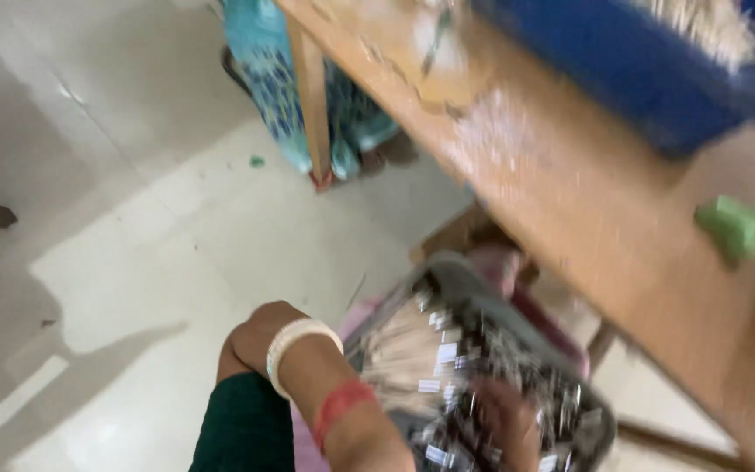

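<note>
The view is blurred by motion. My left hand (251,339) is low in the middle, over the pale floor, with its fingers curled under and hidden. Its wrist wears a white bangle and a red bangle, above a dark green sleeve. Just right of that wrist is a dark-rimmed tray (447,273) filled with several bundles of thin pale sticks (404,354) and small wrapped packs. A blurred brownish shape inside the tray may be my right hand (502,418); its grip cannot be made out.
A wooden table (587,210) runs diagonally across the right, carrying a blue crate (631,61) and a small green lump (732,229). Another person in teal patterned clothing (273,70) stands by a table leg (312,96). Pink cloth (362,316) lies under the tray.
</note>
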